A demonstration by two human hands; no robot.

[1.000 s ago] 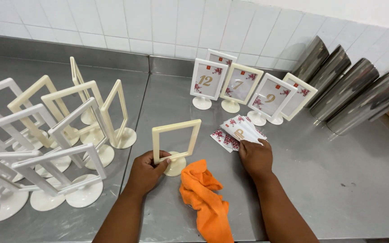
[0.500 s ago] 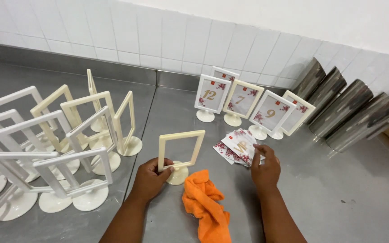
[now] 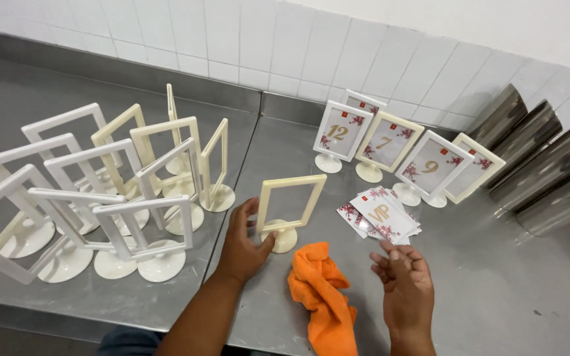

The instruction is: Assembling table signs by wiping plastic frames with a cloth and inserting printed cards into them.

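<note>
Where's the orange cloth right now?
Head view: the crumpled orange cloth lies on the steel counter between both hands, just below the empty cream frame stand.

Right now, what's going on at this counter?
A person's left hand steadies an empty cream frame stand by its base on the steel counter. The right hand hovers open just short of a stack of floral cards. An orange cloth lies between the hands.

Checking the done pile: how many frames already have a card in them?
5, in a cluster by the tiled wall: one at the back, then a front row: first, second, third, and fourth, partly hidden. More could sit behind.
</note>
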